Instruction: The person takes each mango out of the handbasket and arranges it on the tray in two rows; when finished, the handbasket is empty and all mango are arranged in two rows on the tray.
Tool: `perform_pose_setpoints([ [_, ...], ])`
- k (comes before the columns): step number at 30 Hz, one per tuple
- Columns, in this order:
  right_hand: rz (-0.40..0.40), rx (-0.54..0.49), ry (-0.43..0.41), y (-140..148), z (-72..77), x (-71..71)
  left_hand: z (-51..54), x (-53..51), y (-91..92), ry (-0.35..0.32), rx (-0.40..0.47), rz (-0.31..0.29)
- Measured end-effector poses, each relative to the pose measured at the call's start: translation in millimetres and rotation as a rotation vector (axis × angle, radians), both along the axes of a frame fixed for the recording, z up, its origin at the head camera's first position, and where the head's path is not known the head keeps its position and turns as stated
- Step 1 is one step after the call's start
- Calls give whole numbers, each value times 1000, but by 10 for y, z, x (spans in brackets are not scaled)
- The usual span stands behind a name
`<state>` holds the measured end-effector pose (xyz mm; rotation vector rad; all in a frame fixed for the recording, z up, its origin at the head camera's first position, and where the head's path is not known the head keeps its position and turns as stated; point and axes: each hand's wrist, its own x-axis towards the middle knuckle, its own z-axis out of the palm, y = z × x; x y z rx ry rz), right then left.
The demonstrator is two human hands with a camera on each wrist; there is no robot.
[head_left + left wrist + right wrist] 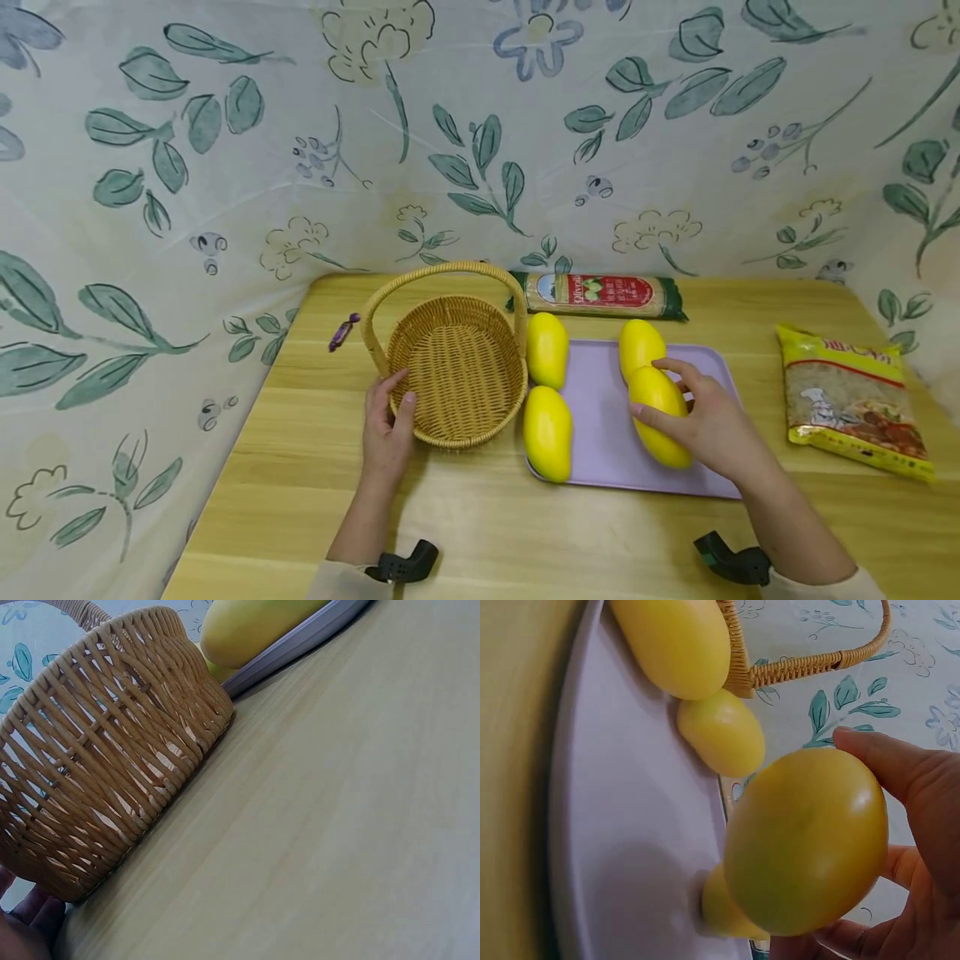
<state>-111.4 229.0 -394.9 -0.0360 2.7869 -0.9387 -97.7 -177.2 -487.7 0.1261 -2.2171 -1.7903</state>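
A yellow mango [658, 417] is held between the thumb and fingers of my right hand [712, 425]. In the right wrist view this mango [806, 840] appears raised off the lilac tray [630, 817]. Behind it another mango [639, 343] lies on the tray [600, 400], and two mangoes [547, 433] sit along the tray's left end. My left hand [387, 433] grips the left front side of a round wicker basket [457, 383], its thumb at the rim. The basket has a tall arched handle, and nothing lies in it. Several left fingers [34, 915] touch its outer wall.
A packet of noodles [600, 296] with green ends lies behind the tray. A yellow food bag [851, 400] is at the right. Left of the basket lies a small purple-wrapped candy [344, 332]. Floral cloth [480, 167] hangs along the table's back edge.
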Motion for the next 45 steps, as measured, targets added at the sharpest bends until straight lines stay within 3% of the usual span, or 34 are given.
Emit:
perform_pose_setpoints([
  [5, -34, 70, -4, -9, -134, 24, -12, 2, -2, -7, 11, -3],
  [12, -45, 165, -12, -36, -213, 50, -15, 7, 5, -10, 15, 2],
  [25, -51, 188, -16, -54, -253, 78, -25, -20, 4, 12, 19, 4],
  [33, -35, 204, -22, -85, -268, 126, -8, -1, 7, -9, 28, 5],
  [45, -21, 233, 32, -87, -303, 145, 0, 6, -3, 9, 24, -4],
])
